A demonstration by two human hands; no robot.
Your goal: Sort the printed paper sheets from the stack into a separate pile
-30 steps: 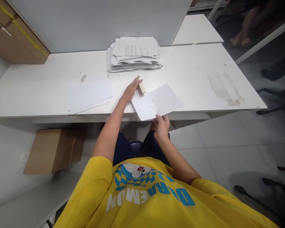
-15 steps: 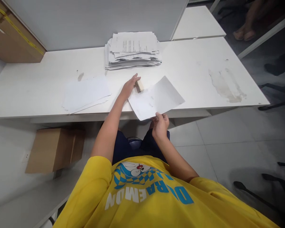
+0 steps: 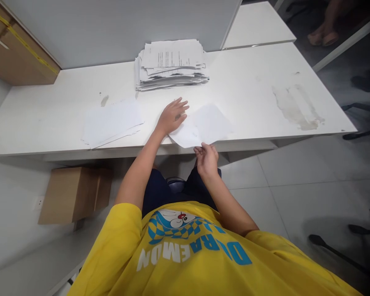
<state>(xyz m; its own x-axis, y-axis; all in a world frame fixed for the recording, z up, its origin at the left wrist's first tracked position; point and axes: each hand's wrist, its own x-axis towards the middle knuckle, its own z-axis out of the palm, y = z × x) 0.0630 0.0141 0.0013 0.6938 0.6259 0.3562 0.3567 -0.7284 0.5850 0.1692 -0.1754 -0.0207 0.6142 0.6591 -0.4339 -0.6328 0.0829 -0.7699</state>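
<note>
Overhanging table [image 3: 249, 90] edge, sheet [image 3: 209, 125], right hand [image 3: 206, 159] touching

The person is wearing a bright yellow T-shirt [image 3: 265, 263] with short sleeves; the left sleeve [image 3: 125, 222] is ending above the elbow. On the front, a cartoon print [image 3: 175, 224] is showing a blue-and-white cat face with a red nose over a blue-and-white chequered band. Block lettering [image 3: 194, 255], part white and part blue, is appearing upside down from this view. A dark navy garment [image 3: 158, 193] is covering the thighs. The left grip [image 3: 172, 117] and right grip [image 3: 207, 158] are showing bare.
</note>
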